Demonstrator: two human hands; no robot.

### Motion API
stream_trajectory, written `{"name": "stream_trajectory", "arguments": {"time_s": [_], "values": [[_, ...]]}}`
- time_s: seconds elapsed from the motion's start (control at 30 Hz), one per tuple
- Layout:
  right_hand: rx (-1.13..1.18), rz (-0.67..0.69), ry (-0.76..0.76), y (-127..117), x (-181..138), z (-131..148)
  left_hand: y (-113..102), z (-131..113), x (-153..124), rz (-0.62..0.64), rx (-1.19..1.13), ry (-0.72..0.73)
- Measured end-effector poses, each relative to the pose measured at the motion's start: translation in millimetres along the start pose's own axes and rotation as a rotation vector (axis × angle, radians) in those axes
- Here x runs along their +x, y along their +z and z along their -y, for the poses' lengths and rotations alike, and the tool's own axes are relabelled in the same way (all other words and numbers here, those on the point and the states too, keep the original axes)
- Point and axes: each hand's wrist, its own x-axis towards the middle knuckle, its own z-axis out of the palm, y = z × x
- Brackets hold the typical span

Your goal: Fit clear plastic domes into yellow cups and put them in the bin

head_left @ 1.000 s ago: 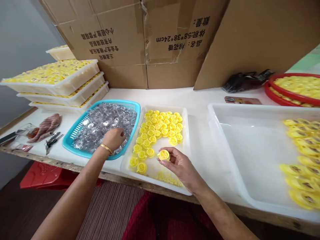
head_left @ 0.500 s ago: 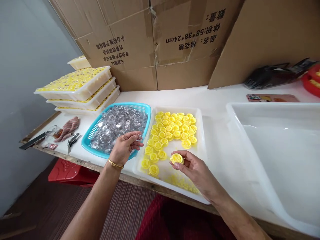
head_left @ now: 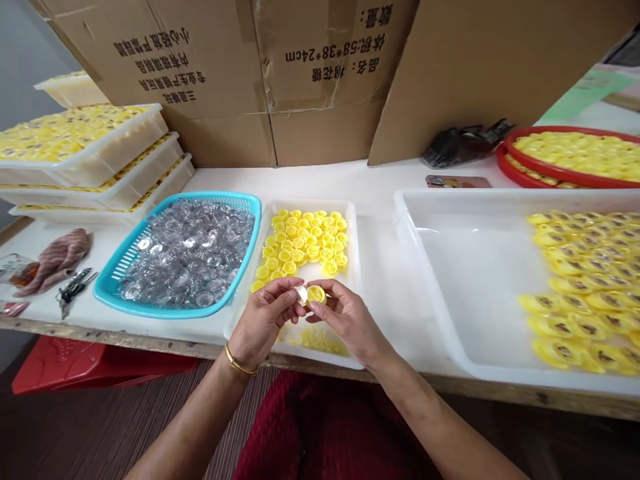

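My right hand [head_left: 345, 317] pinches a small yellow plastic cup [head_left: 315, 295], its open face turned up. Right beside it, my left hand [head_left: 273, 310] grips a small clear plastic lid [head_left: 302, 294] with a whitish shine. The two pieces meet or nearly touch; which of these I cannot tell. Both hands are over a white tray [head_left: 353, 230] with many yellow cups [head_left: 300, 241] in rows and yellow crumbs near its front. To the left, a blue basket [head_left: 255, 220] holds a heap of clear plastic pieces [head_left: 195, 247] like the one in my left hand.
A large white tray [head_left: 425, 267] on the right holds rows of yellow pieces with dark centres [head_left: 585, 280]. Filled trays [head_left: 135, 140] are stacked at the left. Keys [head_left: 75, 287], a cloth [head_left: 63, 257], a phone [head_left: 457, 181] and red trays [head_left: 520, 143] lie around. Cardboard [head_left: 320, 133] stands behind.
My left hand has moved from the basket's edge to meet my right hand, bringing the clear lid beside the yellow cup. The view has turned right, showing more of the large tray.
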Motion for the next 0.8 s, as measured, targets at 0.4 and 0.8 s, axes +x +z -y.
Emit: {"name": "stream_trajectory", "arguments": {"time_s": [0.4, 0.8], "values": [[-0.077, -0.037, -0.049, -1, 0, -2, 2, 18, 3, -0.068, 0.185, 0.117], [-0.112, -0.046, -0.059, -2, -1, -2, 3, 18, -1, -0.049, 0.415, 0.108]]}}
